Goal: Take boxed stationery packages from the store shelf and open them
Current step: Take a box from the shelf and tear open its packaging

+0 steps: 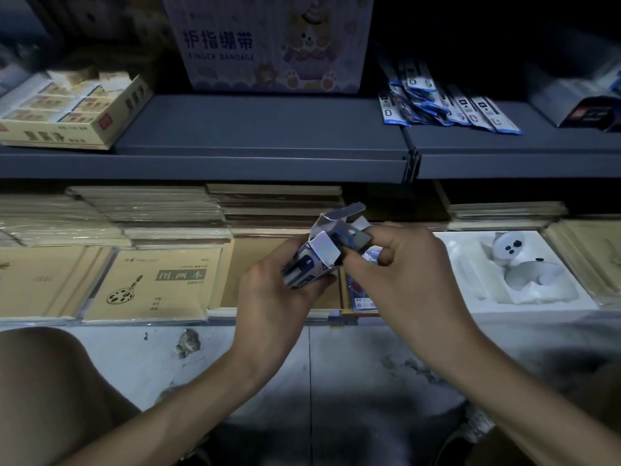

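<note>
Forearms (188,418) rise from the bottom edge over a stained floor (336,358), with a bare knee (50,375) at the lower left. Left hand (275,294) grips the box (311,264) round its body, fingers curled under it, and holds it in the air just in front of the lower shelf (268,317). Right hand (403,264) is at the box's open end, with thumb and forefinger pinching a dark piece (353,238) that sticks out of the mouth. I cannot tell whether that piece is the contents or an inner flap. The end flaps (342,213) stand splayed up and outward.

As for progress, this box is off the shelf and its end is open, so the taking and the opening look done for this one. It does not look emptied, since the dark piece is only partly out.

More seems to be left. A carton (67,109) of small packs sits at the left of the upper shelf (262,129), and blue packets (447,102) lie further right, well apart from the hands. A blue pack (361,295) lies on the lower shelf under the right hand, mostly hidden. Sketchbooks (158,280) and a white tray (470,297) flank it; neither looks like a box to open.
</note>
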`<action>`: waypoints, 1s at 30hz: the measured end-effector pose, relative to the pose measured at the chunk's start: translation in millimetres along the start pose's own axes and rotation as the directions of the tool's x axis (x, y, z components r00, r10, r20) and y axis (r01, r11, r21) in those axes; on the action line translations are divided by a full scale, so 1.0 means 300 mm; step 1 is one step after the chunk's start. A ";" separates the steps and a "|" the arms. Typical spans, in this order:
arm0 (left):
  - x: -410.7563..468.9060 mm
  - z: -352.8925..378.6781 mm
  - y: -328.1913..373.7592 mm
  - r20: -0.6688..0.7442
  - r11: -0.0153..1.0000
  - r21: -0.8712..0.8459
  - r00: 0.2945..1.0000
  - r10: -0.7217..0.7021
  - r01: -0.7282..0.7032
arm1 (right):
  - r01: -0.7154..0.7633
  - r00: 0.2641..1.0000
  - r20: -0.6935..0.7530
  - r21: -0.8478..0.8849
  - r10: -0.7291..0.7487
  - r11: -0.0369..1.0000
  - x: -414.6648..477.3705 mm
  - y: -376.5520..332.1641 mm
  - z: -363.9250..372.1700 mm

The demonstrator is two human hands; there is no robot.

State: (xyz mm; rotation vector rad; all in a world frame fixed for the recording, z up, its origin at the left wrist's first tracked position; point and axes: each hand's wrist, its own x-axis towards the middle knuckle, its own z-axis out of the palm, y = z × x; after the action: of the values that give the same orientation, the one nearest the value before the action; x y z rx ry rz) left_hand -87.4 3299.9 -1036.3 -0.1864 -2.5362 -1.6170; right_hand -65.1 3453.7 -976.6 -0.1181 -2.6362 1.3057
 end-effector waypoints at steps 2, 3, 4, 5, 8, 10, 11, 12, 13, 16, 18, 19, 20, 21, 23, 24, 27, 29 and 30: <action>0.000 -0.002 0.002 0.008 1.000 0.006 1.000 0.008 -0.008 | 0.022 1.000 0.005 -0.046 -0.022 0.999 -0.005 -0.011 -0.002; 0.001 -0.003 0.001 0.012 1.000 0.011 1.000 0.009 -0.009 | 0.031 0.999 0.023 -0.065 -0.029 0.997 -0.008 -0.018 -0.005; 0.002 -0.004 0.001 0.014 1.000 0.011 1.000 0.007 -0.007 | 0.029 0.999 0.048 -0.068 -0.026 0.997 -0.013 -0.026 -0.010; 0.003 -0.005 0.002 0.013 1.000 0.005 1.000 0.006 -0.006 | 0.015 0.997 0.072 -0.064 -0.010 0.998 -0.017 -0.030 -0.013; 0.001 -0.005 0.012 -0.011 1.000 0.012 1.000 0.021 -0.021 | -0.033 0.991 0.123 -0.122 0.048 0.992 -0.024 -0.026 -0.004; 0.002 -0.004 0.020 -0.018 0.998 0.051 0.999 0.036 -0.035 | -0.046 0.990 0.118 -0.197 0.070 0.979 -0.024 -0.020 0.007; 0.002 -0.005 0.021 -0.020 0.997 0.065 0.999 0.039 -0.038 | -0.057 0.987 0.132 -0.228 0.089 0.972 -0.023 -0.021 0.010; 0.003 -0.005 0.023 -0.022 0.997 0.070 0.999 0.040 -0.038 | -0.077 0.980 0.161 -0.239 0.117 0.968 -0.020 -0.025 0.012; 0.002 -0.004 0.024 -0.023 0.997 0.071 0.999 0.041 -0.039 | -0.109 0.968 0.196 -0.230 0.156 0.967 -0.015 -0.034 0.012; -0.007 0.006 0.027 -0.018 0.994 0.089 0.997 0.071 -0.069 | -0.184 0.937 0.260 -0.202 0.234 0.962 -0.006 -0.041 0.017; -0.013 0.017 0.027 -0.007 0.991 0.105 0.996 0.086 -0.084 | -0.200 0.915 0.308 -0.219 0.262 0.955 -0.003 -0.037 0.018; -0.012 0.020 0.025 -0.002 0.989 0.112 0.996 0.095 -0.094 | -0.209 0.899 0.340 -0.217 0.275 0.954 -0.006 -0.039 0.009; -0.011 0.020 0.024 0.004 0.988 0.117 0.995 0.105 -0.104 | -0.217 0.884 0.378 -0.194 0.277 0.957 -0.009 -0.039 -0.002; -0.008 0.020 0.019 0.012 0.987 0.119 0.994 0.110 -0.111 | -0.219 0.870 0.414 -0.164 0.269 0.962 -0.017 -0.035 -0.015; -0.002 0.022 0.015 0.047 0.988 0.106 0.993 0.108 -0.112 | -0.201 0.886 0.404 -0.106 0.227 0.974 -0.035 -0.022 -0.038; 0.001 0.022 0.014 0.059 0.990 0.099 0.993 0.098 -0.104 | -0.178 0.897 0.394 -0.088 0.198 0.980 -0.035 -0.022 -0.046; 0.017 0.017 0.006 0.036 0.990 0.118 0.997 0.067 -0.071 | -0.148 0.934 0.322 -0.038 0.152 0.988 -0.007 -0.056 -0.078; 0.030 0.000 -0.006 0.026 0.993 0.117 0.999 0.028 -0.031 | -0.154 0.951 0.273 0.019 0.143 0.988 0.008 -0.055 -0.113; 0.037 -0.010 -0.013 0.044 0.997 0.080 0.999 -0.007 0.004 | -0.154 0.962 0.236 0.040 0.140 0.987 0.011 -0.049 -0.126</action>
State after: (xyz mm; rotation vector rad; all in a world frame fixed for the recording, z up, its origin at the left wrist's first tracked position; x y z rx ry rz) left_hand -99.0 3295.9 -1036.6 -0.2099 -2.6306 -1.5269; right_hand -60.0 3474.8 -942.2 -0.1651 -2.8272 1.5291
